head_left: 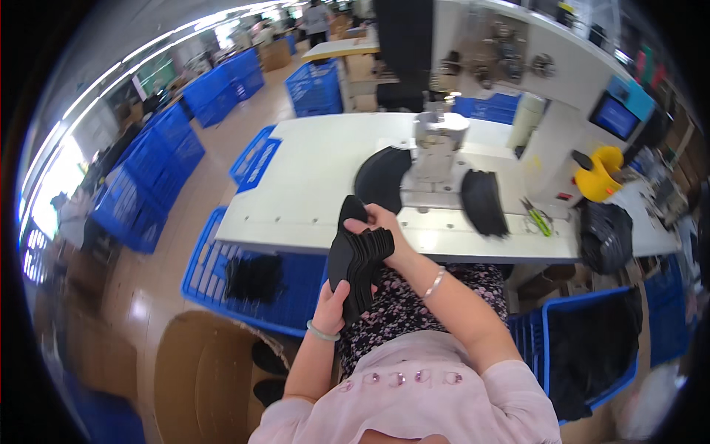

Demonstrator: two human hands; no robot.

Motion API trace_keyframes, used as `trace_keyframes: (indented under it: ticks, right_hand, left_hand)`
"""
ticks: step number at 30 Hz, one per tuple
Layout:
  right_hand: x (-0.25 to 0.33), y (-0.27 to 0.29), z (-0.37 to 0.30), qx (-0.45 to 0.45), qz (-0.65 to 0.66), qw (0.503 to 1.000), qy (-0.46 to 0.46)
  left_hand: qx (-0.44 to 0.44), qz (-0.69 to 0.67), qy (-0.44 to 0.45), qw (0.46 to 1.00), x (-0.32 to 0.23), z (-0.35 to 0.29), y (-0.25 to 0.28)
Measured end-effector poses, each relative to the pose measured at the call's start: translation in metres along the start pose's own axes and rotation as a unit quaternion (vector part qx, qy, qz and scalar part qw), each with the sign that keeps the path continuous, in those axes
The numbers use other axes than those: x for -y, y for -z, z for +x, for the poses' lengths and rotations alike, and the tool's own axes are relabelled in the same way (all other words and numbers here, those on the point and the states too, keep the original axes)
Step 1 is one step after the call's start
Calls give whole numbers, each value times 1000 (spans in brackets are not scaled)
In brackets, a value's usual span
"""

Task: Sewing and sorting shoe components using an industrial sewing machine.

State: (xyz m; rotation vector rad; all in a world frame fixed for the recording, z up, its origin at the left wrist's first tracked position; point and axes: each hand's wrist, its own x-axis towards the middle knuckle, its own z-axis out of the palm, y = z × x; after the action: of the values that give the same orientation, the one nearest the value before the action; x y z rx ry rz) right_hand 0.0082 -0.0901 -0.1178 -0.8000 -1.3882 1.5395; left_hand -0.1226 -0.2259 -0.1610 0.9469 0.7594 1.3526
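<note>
Between my two hands, above my lap at the table's front edge, is a stack of black curved fabric pieces [355, 260], its layers fanned out along one side. My left hand [335, 302] grips the lower end, thumb on top. My right hand [383, 231] closes on the upper part, with thumb and fingers at the edges of the layers. Just beyond lies a dark curved stack [381, 177] on the white table [303, 163], left of the sewing machine's head [436, 148]. Another black stack [484, 201] rests to the right of the machine.
Green-handled scissors [538, 220] and a yellow container [599, 174] are on the table's right. A blue crate [203, 274] with black pieces stands below left, beside a cardboard box [185, 370]. At lower right is a blue bin [547, 348] filled with black material.
</note>
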Motion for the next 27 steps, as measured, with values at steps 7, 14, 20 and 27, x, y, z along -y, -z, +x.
trace_keyframes:
  ticks: [7, 14, 20, 27]
  right_hand:
    - [25, 68, -51, 30, -106, 994, 14]
    - [35, 105, -77, -43, -191, 980, 25]
    - [49, 182, -128, -233, -271, 934, 12]
    - [68, 276, -158, -430, -543, 721, 13]
  left_hand:
    - [-422, 35, -115, 899, -49, -33, 144]
    - [-499, 271, 206, 797, -2, 27, 324]
    - [-374, 526, 353, 677, 78, 82, 369]
    - [-675, 246, 206, 664, 84, 31, 431]
